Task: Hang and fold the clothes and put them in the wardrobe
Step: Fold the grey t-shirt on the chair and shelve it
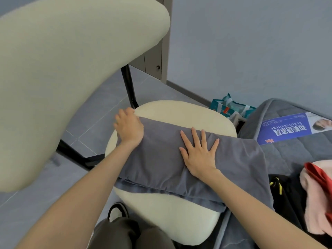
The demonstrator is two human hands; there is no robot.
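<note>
Grey towel (pixel 161 159), folded, layered, lying flat

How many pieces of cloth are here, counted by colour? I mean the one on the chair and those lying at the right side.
grey cloth, folded on the chair seat: 1
pink cloth: 1
red cloth: 1
black garment, with a yellow cord: 1
Total: 4

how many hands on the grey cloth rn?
2. Left hand rests on the left end of the grey cloth; right hand lies flat, fingers spread, on its middle. Both fully visible.
</note>
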